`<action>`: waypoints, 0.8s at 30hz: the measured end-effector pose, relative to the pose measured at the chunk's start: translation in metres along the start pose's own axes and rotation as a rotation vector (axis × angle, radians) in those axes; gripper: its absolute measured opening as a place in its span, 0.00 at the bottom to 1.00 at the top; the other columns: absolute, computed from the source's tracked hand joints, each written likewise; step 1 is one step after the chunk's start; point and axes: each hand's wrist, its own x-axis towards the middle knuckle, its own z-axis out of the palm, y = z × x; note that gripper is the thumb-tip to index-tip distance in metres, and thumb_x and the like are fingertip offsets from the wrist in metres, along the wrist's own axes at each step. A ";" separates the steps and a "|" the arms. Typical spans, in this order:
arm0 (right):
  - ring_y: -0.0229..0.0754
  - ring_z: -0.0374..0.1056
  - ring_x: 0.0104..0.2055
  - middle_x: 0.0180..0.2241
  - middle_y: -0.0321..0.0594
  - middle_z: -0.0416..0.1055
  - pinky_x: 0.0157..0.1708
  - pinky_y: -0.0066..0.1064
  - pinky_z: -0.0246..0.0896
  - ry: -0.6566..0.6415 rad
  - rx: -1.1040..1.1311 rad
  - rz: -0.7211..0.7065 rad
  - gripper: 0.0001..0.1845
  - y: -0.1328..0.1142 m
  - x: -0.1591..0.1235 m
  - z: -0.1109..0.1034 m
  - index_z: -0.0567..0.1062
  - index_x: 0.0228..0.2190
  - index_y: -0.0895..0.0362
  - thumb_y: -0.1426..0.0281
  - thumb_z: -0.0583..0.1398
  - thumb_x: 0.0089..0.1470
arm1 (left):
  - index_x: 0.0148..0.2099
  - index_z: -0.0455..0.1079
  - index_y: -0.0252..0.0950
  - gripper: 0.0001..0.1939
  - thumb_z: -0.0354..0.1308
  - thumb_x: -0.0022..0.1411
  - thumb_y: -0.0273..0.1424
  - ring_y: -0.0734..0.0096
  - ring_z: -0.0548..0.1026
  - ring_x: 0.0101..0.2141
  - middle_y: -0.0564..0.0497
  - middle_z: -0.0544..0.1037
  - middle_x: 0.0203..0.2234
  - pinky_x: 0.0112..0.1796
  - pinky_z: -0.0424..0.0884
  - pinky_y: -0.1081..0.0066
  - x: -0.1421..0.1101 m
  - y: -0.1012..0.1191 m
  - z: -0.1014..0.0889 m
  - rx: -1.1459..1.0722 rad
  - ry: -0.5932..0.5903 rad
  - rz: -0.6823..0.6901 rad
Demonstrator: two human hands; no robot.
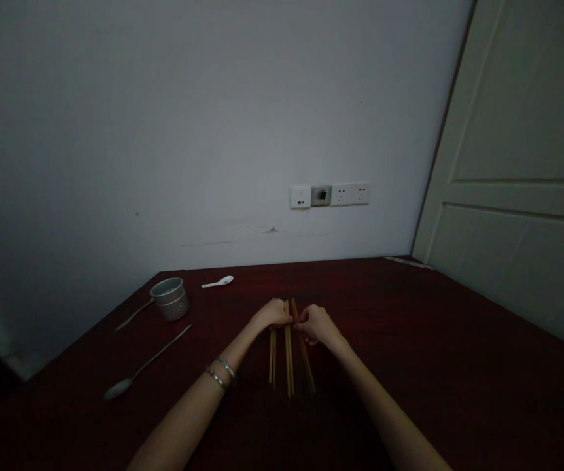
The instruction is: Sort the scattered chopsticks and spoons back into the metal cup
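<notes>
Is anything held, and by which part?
The right hand pinches the reddish-brown chopsticks near their far ends. The left hand is at the paler chopsticks; its grip is unclear.

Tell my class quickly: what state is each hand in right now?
Left hand: fingers curled at the middle chopsticks; whether it grips them cannot be told.
Right hand: closed, pinching the redder chopsticks at right.

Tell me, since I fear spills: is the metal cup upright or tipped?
Upright: the metal cup stands on the table, its open rim facing up.
</notes>
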 end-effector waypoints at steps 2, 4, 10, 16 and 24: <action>0.37 0.67 0.15 0.15 0.35 0.69 0.12 0.21 0.61 0.003 0.004 0.002 0.08 -0.001 0.000 0.001 0.68 0.27 0.60 0.72 0.62 0.41 | 0.25 0.71 0.31 0.09 0.52 0.48 0.30 0.78 0.65 0.14 0.50 0.72 0.16 0.16 0.60 0.79 0.000 0.001 -0.001 -0.008 -0.022 0.009; 0.37 0.67 0.15 0.15 0.35 0.69 0.11 0.21 0.61 0.003 0.005 0.002 0.08 -0.001 0.000 0.001 0.68 0.27 0.60 0.71 0.61 0.42 | 0.24 0.70 0.31 0.09 0.51 0.48 0.31 0.79 0.63 0.13 0.51 0.71 0.16 0.16 0.60 0.78 0.000 0.000 -0.005 -0.014 -0.045 0.015; 0.36 0.67 0.15 0.15 0.35 0.68 0.12 0.20 0.60 0.000 -0.006 -0.013 0.09 0.000 -0.002 0.002 0.68 0.28 0.60 0.69 0.61 0.43 | 0.21 0.68 0.30 0.12 0.50 0.49 0.32 0.79 0.63 0.13 0.52 0.68 0.13 0.16 0.60 0.79 -0.003 -0.021 -0.036 0.007 0.037 -0.044; 0.36 0.67 0.16 0.15 0.36 0.68 0.12 0.20 0.60 -0.001 -0.010 0.002 0.09 -0.002 -0.002 0.002 0.68 0.28 0.60 0.69 0.61 0.43 | 0.20 0.67 0.30 0.13 0.52 0.49 0.34 0.79 0.63 0.12 0.52 0.67 0.12 0.17 0.61 0.77 -0.001 -0.035 -0.028 -0.018 0.024 -0.081; 0.37 0.68 0.16 0.15 0.36 0.69 0.12 0.21 0.60 -0.002 -0.013 -0.003 0.07 -0.001 -0.002 0.003 0.68 0.26 0.60 0.70 0.60 0.44 | 0.19 0.66 0.30 0.11 0.52 0.47 0.32 0.78 0.64 0.12 0.52 0.67 0.11 0.16 0.61 0.79 0.007 -0.033 -0.012 -0.015 0.041 -0.087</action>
